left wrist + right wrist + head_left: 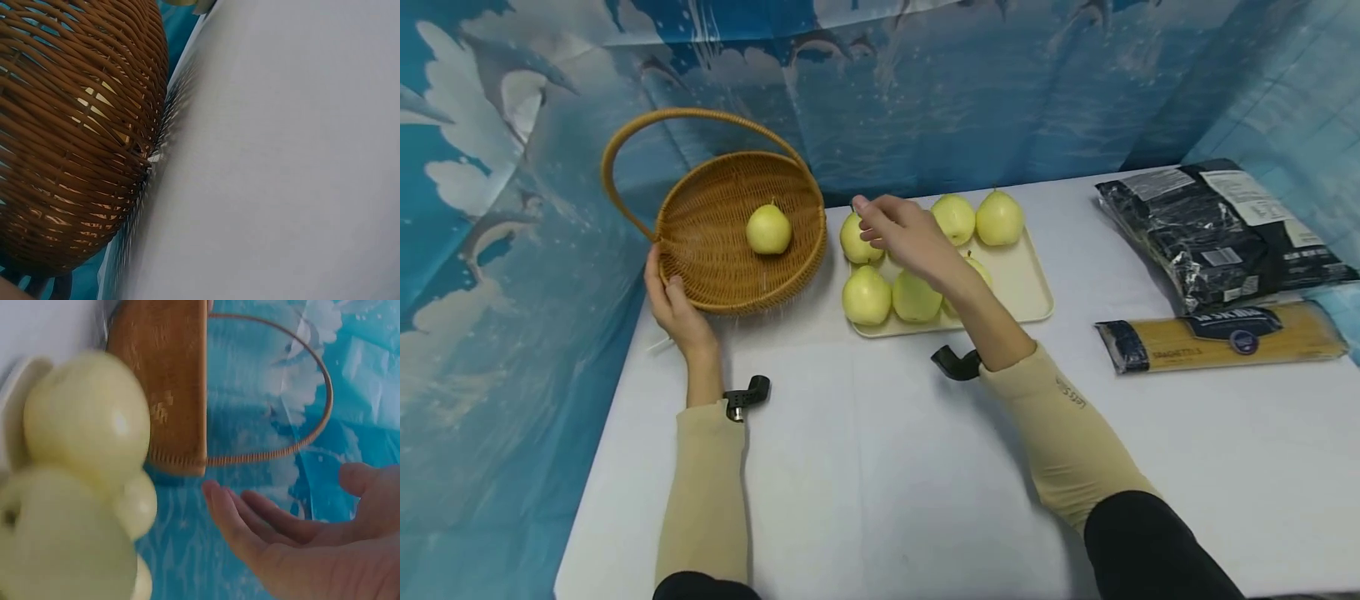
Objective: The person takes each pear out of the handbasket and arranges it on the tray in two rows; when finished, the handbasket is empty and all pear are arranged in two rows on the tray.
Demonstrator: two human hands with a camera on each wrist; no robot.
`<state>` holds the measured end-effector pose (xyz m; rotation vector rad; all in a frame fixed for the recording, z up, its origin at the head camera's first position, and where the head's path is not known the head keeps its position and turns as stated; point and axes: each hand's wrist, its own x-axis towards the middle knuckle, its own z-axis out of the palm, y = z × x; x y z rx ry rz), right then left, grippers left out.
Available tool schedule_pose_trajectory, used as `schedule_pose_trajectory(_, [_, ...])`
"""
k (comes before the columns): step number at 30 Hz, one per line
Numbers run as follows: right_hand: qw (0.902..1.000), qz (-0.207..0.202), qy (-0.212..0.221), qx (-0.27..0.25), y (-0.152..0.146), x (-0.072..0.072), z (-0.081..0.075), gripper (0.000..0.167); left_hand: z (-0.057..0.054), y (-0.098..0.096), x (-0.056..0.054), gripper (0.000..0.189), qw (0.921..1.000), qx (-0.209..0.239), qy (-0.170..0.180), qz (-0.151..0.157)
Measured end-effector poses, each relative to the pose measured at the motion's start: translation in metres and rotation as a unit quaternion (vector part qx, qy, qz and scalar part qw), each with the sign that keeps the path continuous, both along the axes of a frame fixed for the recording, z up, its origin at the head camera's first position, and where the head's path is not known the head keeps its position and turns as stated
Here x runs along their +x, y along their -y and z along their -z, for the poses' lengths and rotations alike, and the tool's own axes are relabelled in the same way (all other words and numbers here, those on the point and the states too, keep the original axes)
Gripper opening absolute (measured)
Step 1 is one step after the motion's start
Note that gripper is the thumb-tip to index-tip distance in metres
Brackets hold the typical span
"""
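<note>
A brown wicker basket (715,242) with a tall arched handle sits at the back left of the table, one yellow-green pear (769,229) inside it. My left hand (681,312) holds the basket's left side near the rim, fingers at the outer wall; in the left wrist view the weave (75,125) hides most of it. My right hand (906,233) hovers above a cream tray (1030,287) that carries several pears (867,296). Its fingers are relaxed and apart, nothing between them, as the right wrist view of the hand (312,544) also shows.
To the right lie a black plastic package (1217,225) and, nearer me, a bag of spaghetti (1225,337). A blue sea-patterned cloth (925,100) hangs behind the white-covered table (865,467). The basket's handle (722,114) rises in front of that cloth.
</note>
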<state>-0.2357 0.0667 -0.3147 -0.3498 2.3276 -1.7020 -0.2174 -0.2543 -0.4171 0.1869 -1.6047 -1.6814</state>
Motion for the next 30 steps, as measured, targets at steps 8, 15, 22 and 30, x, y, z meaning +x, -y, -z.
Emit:
schedule_pose_trajectory(8, [0.998, -0.002, -0.044, 0.045, 0.058, -0.005, 0.002, 0.06, 0.0, -0.003, 0.001, 0.054, 0.9999, -0.013, -0.006, -0.007])
schedule_pose_trajectory(15, [0.995, -0.01, -0.032, 0.094, 0.095, -0.019, -0.007, 0.064, -0.001, -0.005, 0.001, 0.054, 0.9999, -0.01, -0.004, -0.007])
schedule_pose_trajectory(22, [0.9933, -0.002, 0.079, 0.084, 0.128, -0.045, -0.009, 0.07, -0.002, -0.003, 0.0, 0.054, 0.9999, -0.014, -0.004, -0.007])
schedule_pose_trajectory(30, [0.9836, 0.027, 0.178, 0.015, 0.142, -0.065, 0.001, 0.083, 0.001, -0.005, 0.0, 0.054, 0.9999, -0.011, 0.003, -0.002])
